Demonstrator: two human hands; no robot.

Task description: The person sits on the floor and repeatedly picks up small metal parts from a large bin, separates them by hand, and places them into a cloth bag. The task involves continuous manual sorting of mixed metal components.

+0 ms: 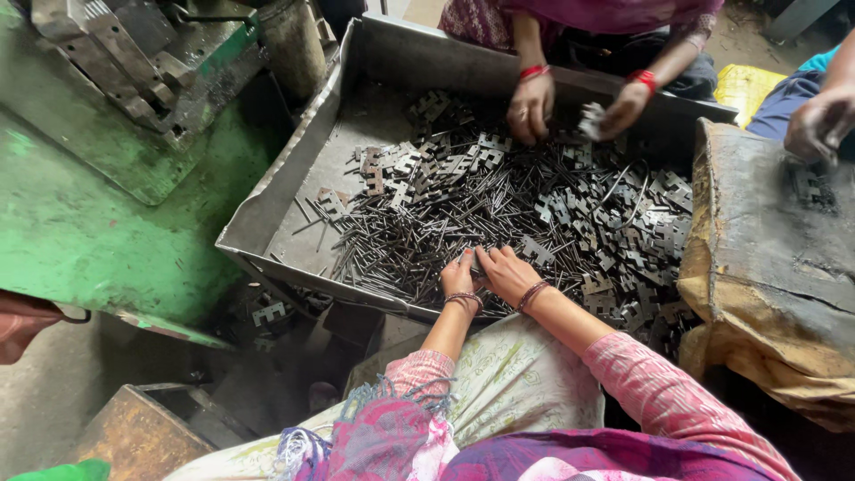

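The head view looks down on a sorting job, and going from the left there is first a green machine body [98, 223], worn and smeared, with a dark steel press block [134, 62] bolted on top of it. On the floor below sit a rusty brown box [134, 436] and a few stray stamped pieces [267, 313].

Next comes the big grey metal tray [294, 169], tilted toward the person and heaped with thin dark metal rods [419, 240] mixed with flat notched stamped plates [445, 160]. At the near rim the person's left hand [459, 278] and right hand [508, 272] lie side by side in the pile, touching each other, fingers curled down and pinched together on a small bunch of the rods; I cannot tell how many they have. It looks to me like the picking-out step, rods being gathered from among the plates. The next move seems to call for a steady lift that keeps the bunch aligned and free of tangled plates.

Across the tray a co-worker's two hands [532, 107] with red bangles work the far side, one holding a plate. Further right a dirty tan sack [757, 267] lies over the tray's edge, with another person's hand [819, 125] resting above it.
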